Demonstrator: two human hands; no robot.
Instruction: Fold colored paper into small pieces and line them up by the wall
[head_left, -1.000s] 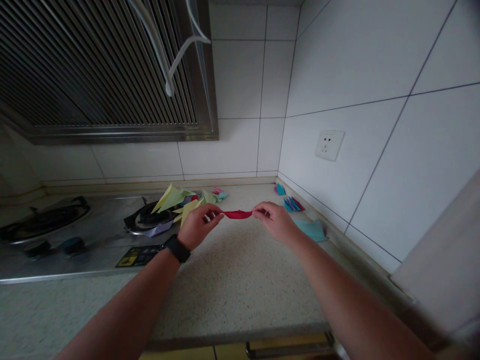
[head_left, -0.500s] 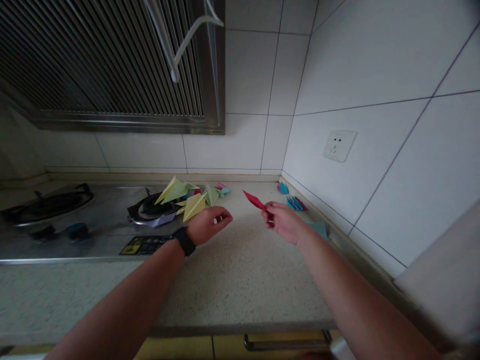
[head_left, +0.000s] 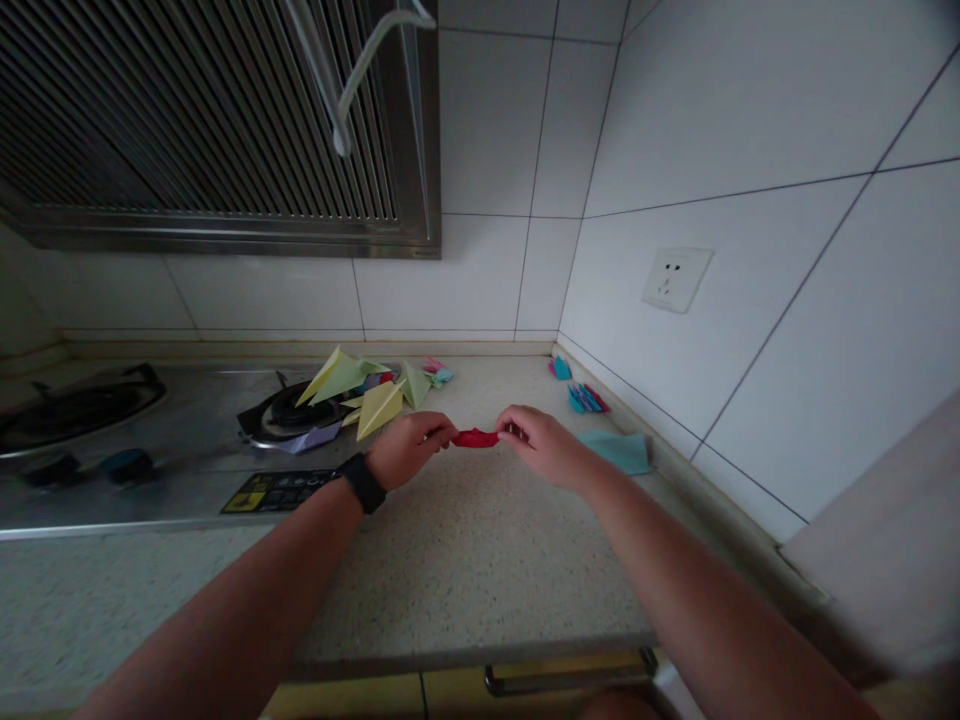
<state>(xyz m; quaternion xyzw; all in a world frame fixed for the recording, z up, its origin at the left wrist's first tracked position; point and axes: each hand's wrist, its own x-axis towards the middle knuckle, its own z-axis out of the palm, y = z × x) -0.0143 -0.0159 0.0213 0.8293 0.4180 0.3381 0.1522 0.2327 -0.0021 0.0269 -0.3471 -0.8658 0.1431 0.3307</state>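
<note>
A small piece of folded red paper (head_left: 476,439) spans the gap between my two hands, just above the speckled countertop (head_left: 480,560). My left hand (head_left: 411,446), below a black wristband, pinches its left end. The right end is pinched by my right hand (head_left: 536,445). Beyond my left hand lie folded yellow and green paper shapes (head_left: 380,405), partly over the stove. Near my right forearm is a flat light-blue sheet of paper (head_left: 619,453). Small blue and pink folded papers (head_left: 587,398) sit farther back beside the wall.
On the left is a gas stove with a near burner (head_left: 292,408) and knobs (head_left: 126,465). A range hood (head_left: 225,130) hangs above it. The tiled right wall carries a socket (head_left: 677,279). A drawer handle (head_left: 570,682) juts below the counter's front edge.
The red paper, held only by my right hand before, has moved left and down and lies level. My left hand has taken hold of its other end. The view has shifted slightly.
</note>
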